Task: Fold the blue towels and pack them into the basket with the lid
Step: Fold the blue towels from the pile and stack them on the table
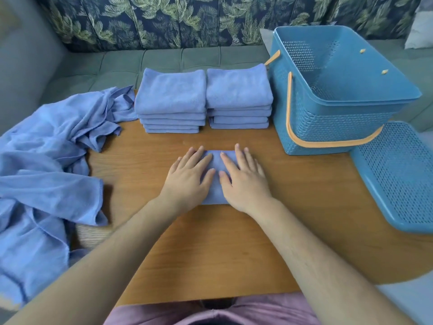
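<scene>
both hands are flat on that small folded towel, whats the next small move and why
Probably lift the folded towel onto the right stack, which looks lower than the left stack. The left hand and right hand lie flat on it, so its folding seems done.
</scene>
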Demonstrator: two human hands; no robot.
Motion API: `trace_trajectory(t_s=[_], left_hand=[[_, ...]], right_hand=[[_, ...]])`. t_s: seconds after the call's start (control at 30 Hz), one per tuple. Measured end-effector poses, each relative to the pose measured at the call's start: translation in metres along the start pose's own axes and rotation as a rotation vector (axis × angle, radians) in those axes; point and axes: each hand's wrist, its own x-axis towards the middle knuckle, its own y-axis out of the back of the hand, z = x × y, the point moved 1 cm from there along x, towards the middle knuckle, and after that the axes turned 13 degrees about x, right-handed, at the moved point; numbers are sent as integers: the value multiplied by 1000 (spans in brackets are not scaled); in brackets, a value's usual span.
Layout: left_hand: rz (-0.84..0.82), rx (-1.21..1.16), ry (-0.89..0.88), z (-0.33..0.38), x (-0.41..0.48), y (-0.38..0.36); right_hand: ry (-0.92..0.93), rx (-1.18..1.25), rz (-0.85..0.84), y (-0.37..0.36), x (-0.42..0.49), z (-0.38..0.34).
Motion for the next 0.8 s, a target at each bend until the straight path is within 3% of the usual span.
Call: trace_trajectory(t_s=[0.17,0.27,0.37,0.53,0.8], left_hand=[[46,-26,216,-3,-14,-19],[84,-8,233,5,-14,-19],[145,-110,198,1,-17,-12],[309,-422,92,-3,-22,4],[386,-485,176,-36,33,108]], right_hand=[[-171,-11,125,-16,-10,6],[-100,45,225,-22,-9,-2],[-17,255,340,-18,-13,-7],[28,593,322,-2,-25,-24],[189,563,271,65,31,-93]])
